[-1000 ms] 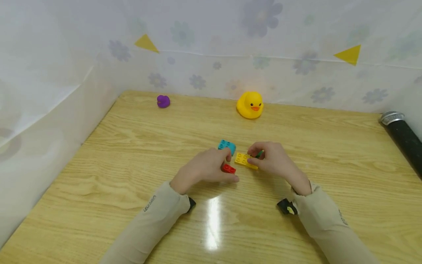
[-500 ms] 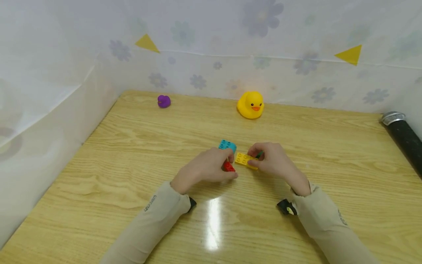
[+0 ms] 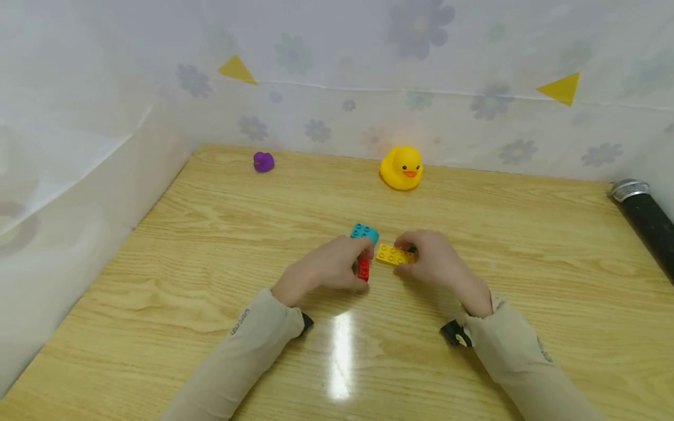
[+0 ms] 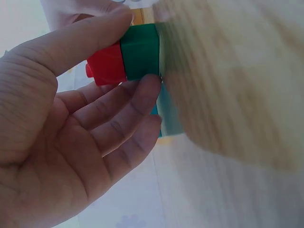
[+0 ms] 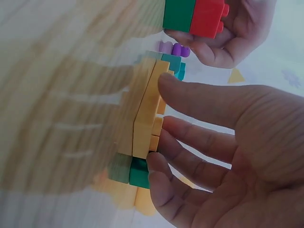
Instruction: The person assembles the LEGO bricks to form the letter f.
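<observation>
While red (image 3: 364, 269) and the green brick (image 4: 141, 52) joined under it are pinched by the L hand (image 3: 329, 263), thumb at the near end, fingers at the far, yellow (image 3: 389, 255) is seen just R of that grip & slightly farther out, w/ a small gap left btwn. Yellow's long axis is laid approx. L–R, one end turned to the L grip; red's is pointed away from the body, so the two are set roughly crosswise. The R hand is nearer to yellow, which is held btwn thumb & fingers of the R hand (image 3: 434, 257). Another green (image 5: 139, 173) is placed by the R fingertips; blue (image 3: 363, 232) is just beyond the L fingers, contact unclear. Cf. 1 s ago, red has been swung from approx. L–R to near–far; yellow's spot is hardly changed.
</observation>
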Motion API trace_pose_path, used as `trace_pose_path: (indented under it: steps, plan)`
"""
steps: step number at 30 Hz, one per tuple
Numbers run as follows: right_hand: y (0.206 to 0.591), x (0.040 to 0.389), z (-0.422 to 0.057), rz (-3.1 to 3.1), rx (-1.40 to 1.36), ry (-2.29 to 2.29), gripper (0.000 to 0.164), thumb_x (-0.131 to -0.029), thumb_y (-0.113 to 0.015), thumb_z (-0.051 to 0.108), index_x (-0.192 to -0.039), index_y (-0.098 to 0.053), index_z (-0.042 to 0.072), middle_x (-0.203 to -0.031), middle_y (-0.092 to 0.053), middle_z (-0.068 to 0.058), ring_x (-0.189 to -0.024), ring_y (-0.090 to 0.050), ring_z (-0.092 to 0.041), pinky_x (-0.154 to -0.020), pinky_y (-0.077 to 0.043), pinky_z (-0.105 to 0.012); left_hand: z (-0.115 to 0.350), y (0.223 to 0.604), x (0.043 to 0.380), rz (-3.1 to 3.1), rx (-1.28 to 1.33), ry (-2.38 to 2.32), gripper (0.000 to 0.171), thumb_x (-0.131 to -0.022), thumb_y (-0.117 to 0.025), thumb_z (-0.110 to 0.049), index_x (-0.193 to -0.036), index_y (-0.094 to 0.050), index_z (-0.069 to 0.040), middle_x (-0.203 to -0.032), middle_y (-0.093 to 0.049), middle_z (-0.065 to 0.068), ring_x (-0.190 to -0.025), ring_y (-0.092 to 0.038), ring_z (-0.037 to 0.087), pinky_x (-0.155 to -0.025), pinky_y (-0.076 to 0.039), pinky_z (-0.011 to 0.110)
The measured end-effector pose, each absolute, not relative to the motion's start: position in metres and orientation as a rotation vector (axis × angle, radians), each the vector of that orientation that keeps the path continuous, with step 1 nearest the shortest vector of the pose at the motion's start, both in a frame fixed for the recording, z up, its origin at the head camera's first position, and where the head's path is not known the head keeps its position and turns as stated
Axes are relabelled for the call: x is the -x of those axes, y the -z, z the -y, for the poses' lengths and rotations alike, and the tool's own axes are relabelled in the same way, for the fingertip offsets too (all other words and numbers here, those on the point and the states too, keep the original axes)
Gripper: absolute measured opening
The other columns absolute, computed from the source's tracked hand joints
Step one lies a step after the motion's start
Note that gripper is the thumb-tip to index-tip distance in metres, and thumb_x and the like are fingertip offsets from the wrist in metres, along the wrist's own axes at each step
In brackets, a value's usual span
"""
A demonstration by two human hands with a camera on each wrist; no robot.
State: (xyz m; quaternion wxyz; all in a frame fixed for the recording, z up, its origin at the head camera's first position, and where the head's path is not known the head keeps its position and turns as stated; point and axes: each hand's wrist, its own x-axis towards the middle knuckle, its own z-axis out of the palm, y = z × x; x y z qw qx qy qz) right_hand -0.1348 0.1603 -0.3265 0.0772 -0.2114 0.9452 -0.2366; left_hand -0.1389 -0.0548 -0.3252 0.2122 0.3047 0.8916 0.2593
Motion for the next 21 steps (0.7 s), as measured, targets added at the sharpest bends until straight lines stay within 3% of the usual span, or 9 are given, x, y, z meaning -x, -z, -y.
trace_pose_path:
  steps: [9,21]
  plan:
    - [0.3280,0.1342,-0.1599,-2.799,0.604,0.656,0.038,-0.076,-0.080,0.008,-0.110,-0.065,-0.003,-0.102,-0.066,-0.014,-0.095,-0.059,-0.028,-0.086,-0.047,-0.047,0.0612,0.3249,0.1417,-2.431,-0.797,-0.745,0.047,-0.076,-0.083,-0.023,-0.109,-0.052,-0.009,-0.094,-0.058,0.001,-0.081,-0.052,0.015,-0.073,-0.045,0.026]
    - [0.3260,0.1317,-0.1588,-2.818,0.576,0.647,0.033,-0.077,-0.077,0.011,-0.105,-0.066,-0.003,-0.096,-0.065,-0.013,-0.085,-0.056,-0.025,-0.079,-0.047,-0.044,0.0638,0.3246,0.1429,-2.478,-0.839,-0.670,0.034,-0.080,-0.079,-0.023,-0.095,-0.052,-0.009,-0.083,-0.056,0.004,-0.073,-0.047,0.014,-0.064,-0.039,0.025]
